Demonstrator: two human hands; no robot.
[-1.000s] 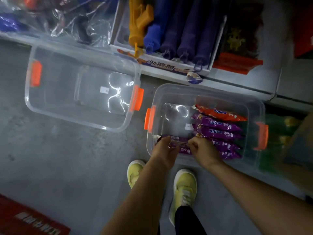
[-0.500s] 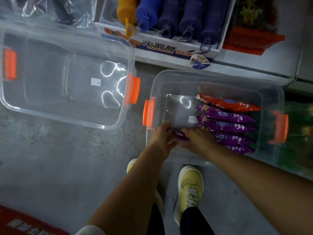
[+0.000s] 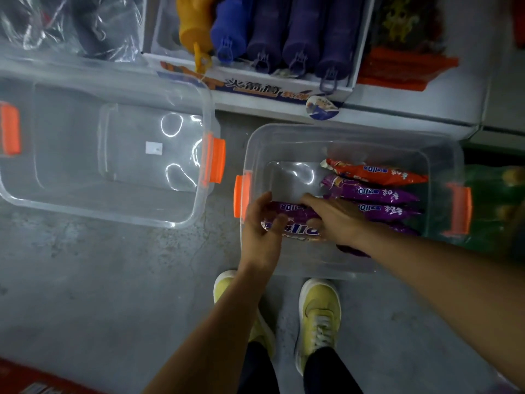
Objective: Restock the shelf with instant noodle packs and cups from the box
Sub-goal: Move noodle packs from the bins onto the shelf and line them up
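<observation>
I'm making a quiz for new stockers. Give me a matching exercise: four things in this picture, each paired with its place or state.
Things:
1. left bin
2. orange pack
3. yellow shoes
4. left hand

Places or states:
A. on the floor below the right bin
B. holds nothing
C. farthest pack in the row
D. on the end of a purple pack

Pairs: 1-B, 2-C, 3-A, 4-D
</observation>
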